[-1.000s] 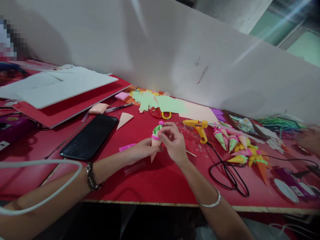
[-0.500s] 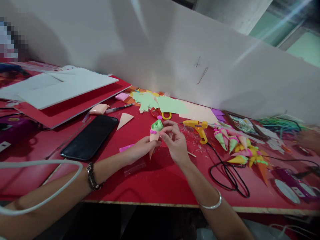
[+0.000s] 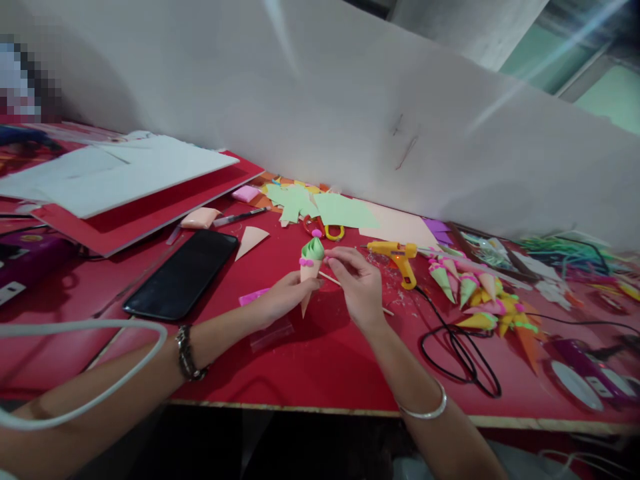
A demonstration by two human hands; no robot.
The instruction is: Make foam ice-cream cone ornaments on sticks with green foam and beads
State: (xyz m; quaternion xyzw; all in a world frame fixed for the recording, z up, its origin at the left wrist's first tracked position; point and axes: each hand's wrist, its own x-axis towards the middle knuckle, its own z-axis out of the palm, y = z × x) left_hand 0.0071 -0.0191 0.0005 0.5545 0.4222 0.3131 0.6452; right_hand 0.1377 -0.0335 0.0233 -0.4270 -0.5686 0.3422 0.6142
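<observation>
A small paper ice-cream cone (image 3: 311, 270) has a peach cone, a folded green top, pink balls along its rim and one pink ball at its peak. My left hand (image 3: 285, 300) grips its lower part and keeps it upright, point down, over the red table. Beside the cone's right edge is my right hand (image 3: 361, 283), thumb and fingertips pinched together. Whatever sits in that pinch is too small to make out. A thin pale stick (image 3: 332, 279) lies on the table behind the right hand, partly covered by it.
To the right lie a yellow glue gun (image 3: 395, 251), its black cord (image 3: 453, 347) and several finished paper cones (image 3: 469, 287). A black phone (image 3: 183, 275) and a peach paper piece (image 3: 251, 241) are at left. Scissors (image 3: 334, 233) and green paper (image 3: 345, 211) lie behind.
My right hand has drawn slightly right, away from the cone, its fingers still pinched. More of the pale stick shows. The left hand still holds the cone.
</observation>
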